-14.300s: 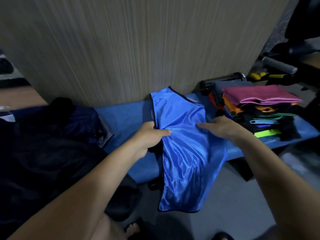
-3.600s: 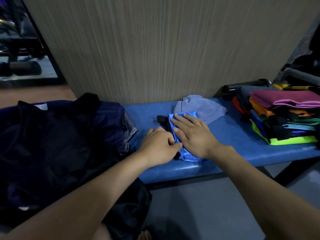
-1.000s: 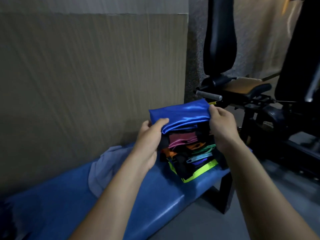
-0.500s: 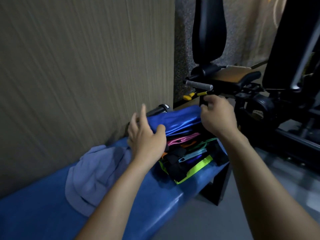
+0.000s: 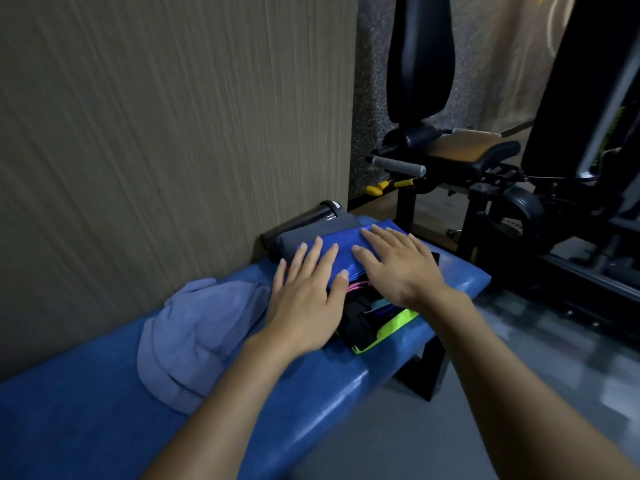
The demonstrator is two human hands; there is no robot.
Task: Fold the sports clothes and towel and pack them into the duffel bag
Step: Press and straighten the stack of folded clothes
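Note:
The folded shiny blue garment (image 5: 346, 245) lies on top of a stack of folded sports clothes (image 5: 377, 320) at the right end of the blue bench (image 5: 311, 386). My left hand (image 5: 308, 292) and my right hand (image 5: 398, 265) both press flat on it with straight, spread fingers. A crumpled pale blue towel (image 5: 194, 337) lies on the bench just left of the stack. The duffel bag is out of view.
A wood-grain wall (image 5: 173, 133) runs behind the bench. A black cylinder (image 5: 301, 220) and a folded grey cloth (image 5: 318, 232) lie behind the stack. Black gym machines (image 5: 502, 168) stand to the right on a grey floor (image 5: 519, 393).
The blue garment has gone from being held above the stack to lying on top of it. Both hands let go of its edges and now press flat on it.

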